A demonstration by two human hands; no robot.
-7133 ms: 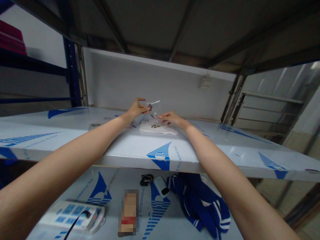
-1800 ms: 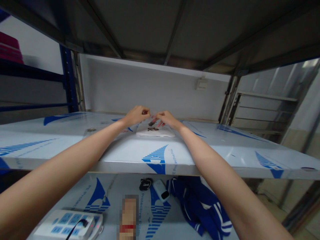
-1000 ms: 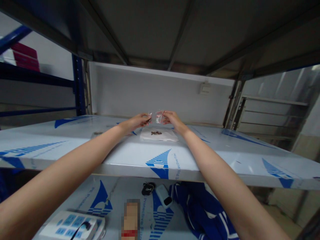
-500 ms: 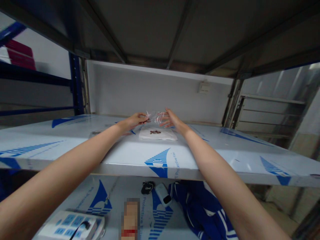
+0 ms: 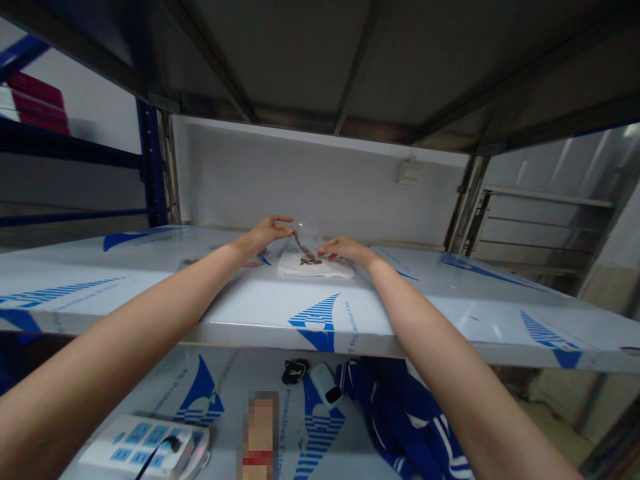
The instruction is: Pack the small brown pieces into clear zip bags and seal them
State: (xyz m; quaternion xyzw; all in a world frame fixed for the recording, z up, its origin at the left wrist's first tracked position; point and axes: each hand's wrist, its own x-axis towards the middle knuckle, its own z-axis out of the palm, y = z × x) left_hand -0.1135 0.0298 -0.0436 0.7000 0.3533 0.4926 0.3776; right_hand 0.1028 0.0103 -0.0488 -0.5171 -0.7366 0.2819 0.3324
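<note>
My left hand (image 5: 273, 230) is closed on the upper corner of a clear plastic bag (image 5: 311, 231). The bag hangs tilted, and a line of small brown pieces runs along it from my fingertips down to the right. Its lower end is over a small heap of brown pieces (image 5: 311, 262), too small to name. The heap rests on a flat white cloth or paper (image 5: 290, 268) on the shelf. My right hand (image 5: 345, 248) is closed at the bag's lower right edge, just beside the heap; its fingertips seem to pinch the plastic.
Film-covered shelf (image 5: 240, 313) lies under both arms, with another shelf (image 5: 300, 67) low overhead. Clear packets (image 5: 190, 262) lie partly behind my left forearm. Below are a white power strip (image 5: 140, 443), a pale blue device (image 5: 326, 387), a black item (image 5: 294, 371) and blue clothing (image 5: 395, 413).
The bag has gone from level to tilted, its right end lowered to the heap. My right hand has come down and its spread fingers have closed. My left hand has risen slightly.
</note>
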